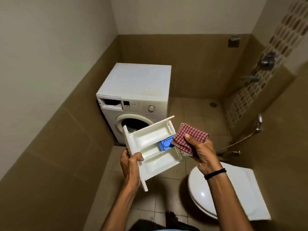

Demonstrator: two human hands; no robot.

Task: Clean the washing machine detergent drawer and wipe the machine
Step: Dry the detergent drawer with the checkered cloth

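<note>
The white detergent drawer is out of the machine and held in the air, with a blue insert in one compartment. My left hand grips the drawer by its front panel. My right hand holds a folded red-and-white checked cloth at the drawer's right end, next to the blue insert. The white front-loading washing machine stands in the corner ahead. Its drawer slot at the top left gapes open.
A white toilet with its lid down stands close at my lower right. Taps and a spray hose hang on the right wall. A floor drain lies right of the machine. Tiled walls close in on the left and back.
</note>
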